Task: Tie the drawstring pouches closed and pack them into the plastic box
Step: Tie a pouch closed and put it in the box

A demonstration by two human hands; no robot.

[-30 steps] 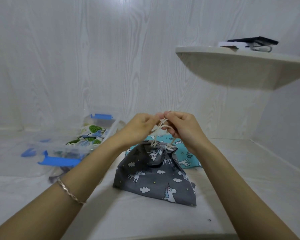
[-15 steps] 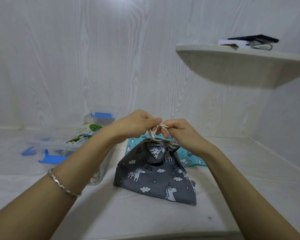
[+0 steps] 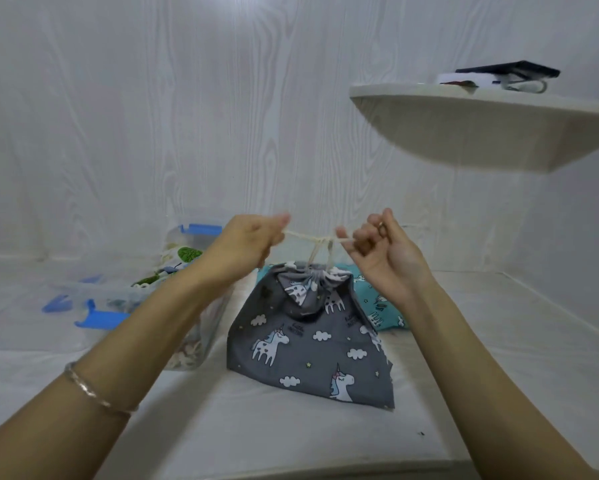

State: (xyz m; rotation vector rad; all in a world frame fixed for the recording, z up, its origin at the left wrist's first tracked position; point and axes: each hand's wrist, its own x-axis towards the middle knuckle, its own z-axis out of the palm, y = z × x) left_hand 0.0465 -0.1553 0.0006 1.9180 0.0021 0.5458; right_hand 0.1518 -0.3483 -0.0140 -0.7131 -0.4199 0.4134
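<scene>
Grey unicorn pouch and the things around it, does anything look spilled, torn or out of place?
Nothing stands out. The grey pouch sits whole, neck gathered, left hand and right hand each pinching an end of its taut cord. The teal pouch lies flat behind it; the plastic box stands upright, nothing spilled.

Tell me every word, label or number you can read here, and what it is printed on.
Nothing here reads clearly.
Grey unicorn-print fabric pouch: small dark lettering between the unicorns, too small and blurred to read.
Flat black and white things on the white wall shelf: no readable label.
Clear plastic box with blue clips: no lettering visible.
</scene>
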